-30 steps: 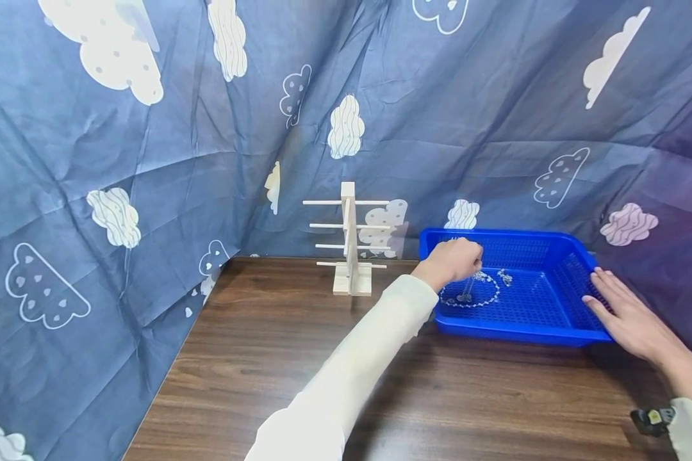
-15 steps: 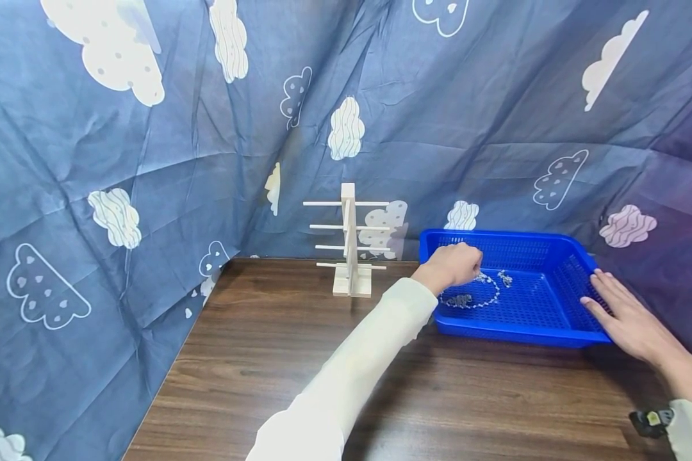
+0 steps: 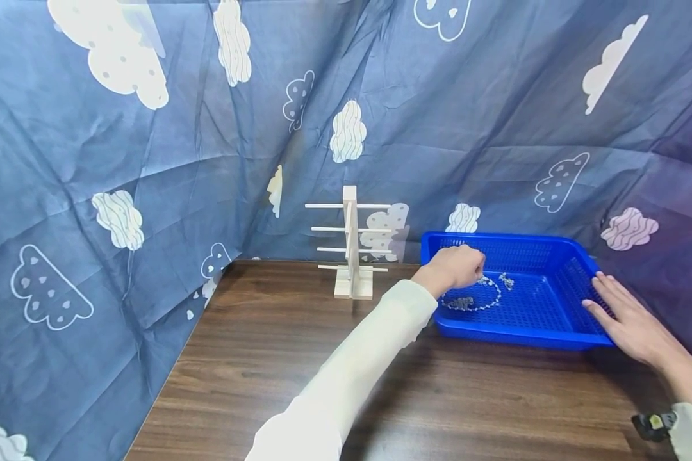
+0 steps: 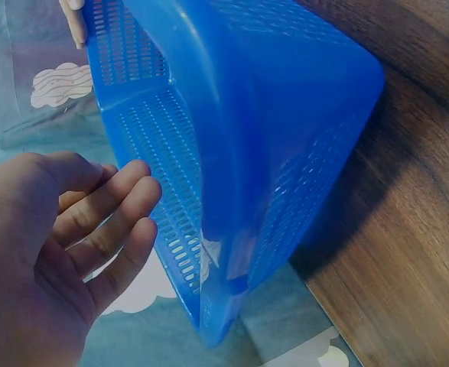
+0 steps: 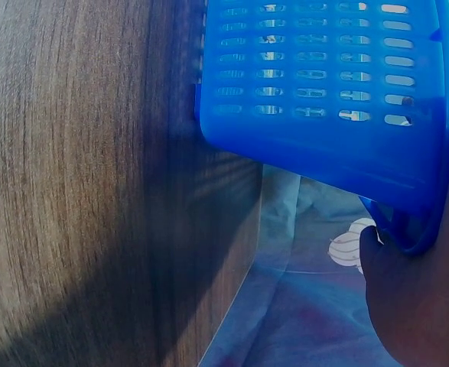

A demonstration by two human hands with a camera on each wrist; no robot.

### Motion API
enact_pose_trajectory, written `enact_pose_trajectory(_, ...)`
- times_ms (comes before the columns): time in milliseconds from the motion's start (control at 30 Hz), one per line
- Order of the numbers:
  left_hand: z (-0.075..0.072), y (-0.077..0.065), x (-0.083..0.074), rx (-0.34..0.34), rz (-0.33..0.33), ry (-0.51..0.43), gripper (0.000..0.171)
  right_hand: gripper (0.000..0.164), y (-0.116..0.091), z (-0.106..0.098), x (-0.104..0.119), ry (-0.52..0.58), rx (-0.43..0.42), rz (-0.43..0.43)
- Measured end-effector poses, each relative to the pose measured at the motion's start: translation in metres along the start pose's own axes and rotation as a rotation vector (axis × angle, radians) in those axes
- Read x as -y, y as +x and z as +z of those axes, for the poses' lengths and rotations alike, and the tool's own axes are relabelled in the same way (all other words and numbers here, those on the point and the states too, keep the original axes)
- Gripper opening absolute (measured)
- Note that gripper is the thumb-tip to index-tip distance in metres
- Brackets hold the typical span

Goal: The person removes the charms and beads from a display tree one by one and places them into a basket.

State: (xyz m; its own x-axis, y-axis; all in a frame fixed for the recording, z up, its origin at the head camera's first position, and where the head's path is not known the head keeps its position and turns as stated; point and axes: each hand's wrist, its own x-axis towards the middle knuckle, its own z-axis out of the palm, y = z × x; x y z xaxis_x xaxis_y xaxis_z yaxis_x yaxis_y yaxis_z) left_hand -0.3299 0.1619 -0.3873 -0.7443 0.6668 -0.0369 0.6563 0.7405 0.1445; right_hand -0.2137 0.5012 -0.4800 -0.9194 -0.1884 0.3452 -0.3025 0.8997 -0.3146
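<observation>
My left hand is over the left end of the blue basket, its fingers loosely curled and thumb near the index finger. In the left wrist view nothing hangs from these half-bent fingers; the index fingertip is partly hidden. Below the hand, a dark silvery heap of chain lies on the basket floor within a loop of pale beads. A small silvery cluster lies to their right. My right hand rests on the basket's right rim, fingers straight.
A pale wooden rack with several thin horizontal pegs stands left of the basket on the brown wooden table. Close behind both hangs a dark blue cloth with a cloud print.
A thin chain hung under my left hand a second ago; it now lies heaped on the basket floor. The hand has barely moved. My right hand stays on the rim.
</observation>
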Motion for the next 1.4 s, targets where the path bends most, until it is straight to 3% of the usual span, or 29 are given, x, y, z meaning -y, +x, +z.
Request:
enact_pose_trajectory(467,-0.009,-0.009,0.009,-0.033,0.043,-0.018,0.022,0.064,-0.003,-0.002,0.0,-0.016,0.017,0.032)
enact_pose_trajectory(900,-0.016,-0.028,0.031,-0.119,0.096,-0.036,0.016,0.066,-0.002,0.001,-0.006,-0.001,0.022,0.038)
enact_pose_trajectory(1133,-0.026,-0.046,0.041,-0.164,0.137,-0.05,0.016,0.065,-0.001,0.002,-0.004,0.003,0.019,0.038)
enact_pose_trajectory(1400,-0.038,-0.069,0.057,-0.212,0.139,-0.13,0.016,0.066,0.001,0.003,-0.004,0.003,0.026,0.044)
